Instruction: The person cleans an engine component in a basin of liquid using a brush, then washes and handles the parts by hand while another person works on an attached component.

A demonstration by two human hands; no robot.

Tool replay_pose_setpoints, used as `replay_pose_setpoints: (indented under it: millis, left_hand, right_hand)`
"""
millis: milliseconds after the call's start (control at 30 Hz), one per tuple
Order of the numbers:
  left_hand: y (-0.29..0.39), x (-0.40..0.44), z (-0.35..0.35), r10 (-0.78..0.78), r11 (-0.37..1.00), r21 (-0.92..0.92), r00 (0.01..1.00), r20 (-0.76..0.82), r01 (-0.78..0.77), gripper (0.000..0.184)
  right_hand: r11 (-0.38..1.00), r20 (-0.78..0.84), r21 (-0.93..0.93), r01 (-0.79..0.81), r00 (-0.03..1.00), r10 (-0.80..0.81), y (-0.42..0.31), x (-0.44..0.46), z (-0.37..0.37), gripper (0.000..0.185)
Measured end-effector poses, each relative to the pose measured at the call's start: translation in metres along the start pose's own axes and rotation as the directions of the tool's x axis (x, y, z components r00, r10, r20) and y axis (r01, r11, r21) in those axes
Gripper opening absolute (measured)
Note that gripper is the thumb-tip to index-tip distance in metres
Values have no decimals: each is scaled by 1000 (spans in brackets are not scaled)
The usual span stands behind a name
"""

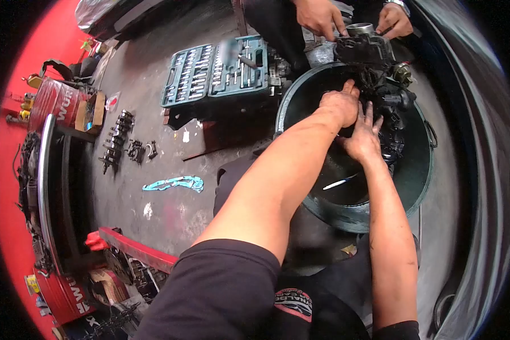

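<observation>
A large blackened engine part (379,93) rests in and over the rim of a round dark green tub (300,93). My left hand (340,107) presses against its near side, fingers bent together around its edge; the fingertips are partly hidden. Just below, my right hand (364,139) lies against the same part with its fingers stretched and apart. Both hands look smeared with grease. In the bottom of the tub is a slim white and blue pen-like object (339,182). Another person's two hands (320,17) touch the top of the part near a metal ring (360,28).
An open socket set (215,71) sits left of the tub on an engine block. On the floor lie a crankshaft (117,141), small metal parts (136,151) and a blue glove (175,183). A red metal bar (136,249) is at lower left; plastic sheeting (481,113) hangs right.
</observation>
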State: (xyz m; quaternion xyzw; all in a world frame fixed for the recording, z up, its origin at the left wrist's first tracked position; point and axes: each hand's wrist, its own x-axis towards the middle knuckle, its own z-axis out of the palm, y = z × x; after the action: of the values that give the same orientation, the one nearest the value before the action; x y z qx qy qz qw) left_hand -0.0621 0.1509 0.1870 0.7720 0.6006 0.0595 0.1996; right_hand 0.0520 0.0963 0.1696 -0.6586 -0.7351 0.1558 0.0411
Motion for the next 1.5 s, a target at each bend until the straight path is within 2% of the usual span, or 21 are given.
replay_pose_setpoints:
  millis: [433,533,833,1033,1333,1500]
  left_hand:
    - [-1,0,1,-3,1000,19,1000,14,3,55]
    - [-1,-2,-1,-1,1000,-1,1000,2,1,55]
    - [0,-3,-1,4,1000,14,1000,-3,-4,52]
    - [-1,0,2,6,1000,26,1000,-1,-6,52]
    - [1,-1,-1,2,1000,19,1000,9,-2,50]
    - [-2,2,3,2,999,40,1000,-8,-1,50]
  right_hand:
    - [1000,-43,11,15,999,-15,2,-3,1,114]
    - [999,20,38,-10,1000,9,-2,-7,-7,114]
    - [998,34,58,-31,999,29,-5,-9,-9,116]
    - [999,46,8,-44,998,44,-3,-6,-6,117]
    - [999,21,20,-31,999,30,-2,-7,-7,114]
    - [1000,31,-1,-14,999,14,-5,-10,-12,106]
